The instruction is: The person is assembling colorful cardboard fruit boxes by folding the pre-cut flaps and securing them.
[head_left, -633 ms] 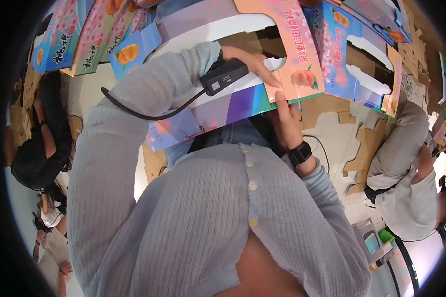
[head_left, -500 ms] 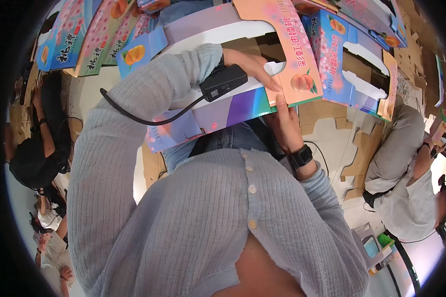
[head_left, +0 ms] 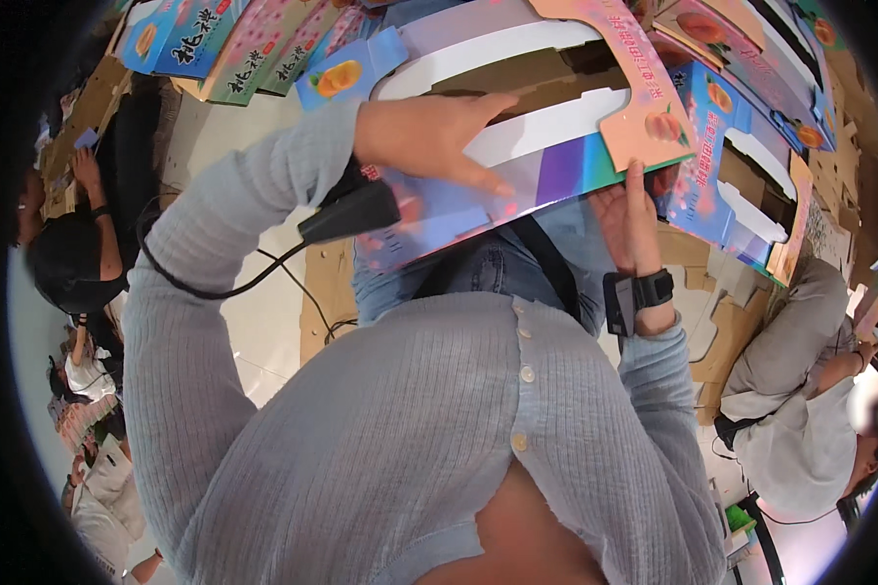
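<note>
shifted since the earlier frame, the left hand (head_left: 424,136) has gone from the right end of the long open-topped cardboard carton in purple, pink and peach (head_left: 564,171) to its left part, with thumb and forefinger spread apart. the right hand (head_left: 629,210) stays at the carton's near right corner, thumb up against the green edge; its fingers are partly hidden, so i cannot tell whether that grip pinches. the carton lies over the blue jeans (head_left: 478,268), its far right corner cut off by the top border. its near white inner flap (head_left: 556,122), covered by the forearm before, now shows. brown cardboard appears in the carton's opening; whether anything lies inside is hard to make out. right of it, a blue-and-pink printed carton (head_left: 707,161) with a similar opening also shows brown within.
</note>
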A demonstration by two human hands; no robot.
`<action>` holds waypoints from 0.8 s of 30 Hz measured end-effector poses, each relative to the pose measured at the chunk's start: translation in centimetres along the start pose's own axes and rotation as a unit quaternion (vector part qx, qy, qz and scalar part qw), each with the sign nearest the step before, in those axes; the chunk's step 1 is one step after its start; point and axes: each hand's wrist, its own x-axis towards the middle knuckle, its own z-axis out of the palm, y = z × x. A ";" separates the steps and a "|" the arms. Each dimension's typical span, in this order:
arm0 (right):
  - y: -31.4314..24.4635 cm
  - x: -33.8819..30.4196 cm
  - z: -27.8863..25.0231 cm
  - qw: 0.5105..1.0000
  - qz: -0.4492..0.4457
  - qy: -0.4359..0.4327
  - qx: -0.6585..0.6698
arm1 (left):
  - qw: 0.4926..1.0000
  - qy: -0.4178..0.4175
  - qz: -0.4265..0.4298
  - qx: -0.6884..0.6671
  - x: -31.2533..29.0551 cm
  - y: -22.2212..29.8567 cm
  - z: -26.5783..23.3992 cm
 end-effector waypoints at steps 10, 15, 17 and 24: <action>0.3 -4.0 3.1 0.997 0.029 0.036 -0.060 | 0.993 -0.029 -0.112 0.039 -2.9 1.4 2.1; 1.9 -5.7 4.1 0.966 0.240 -0.086 -0.049 | 0.996 -0.006 -0.087 0.036 -2.4 0.9 3.0; 2.7 -5.7 5.7 0.954 0.211 -0.180 -0.117 | 0.995 -0.005 -0.089 0.036 -2.4 1.0 3.1; 5.4 -4.7 7.8 0.977 0.118 -0.165 -0.058 | 0.998 0.010 -0.067 0.000 -1.9 0.9 3.1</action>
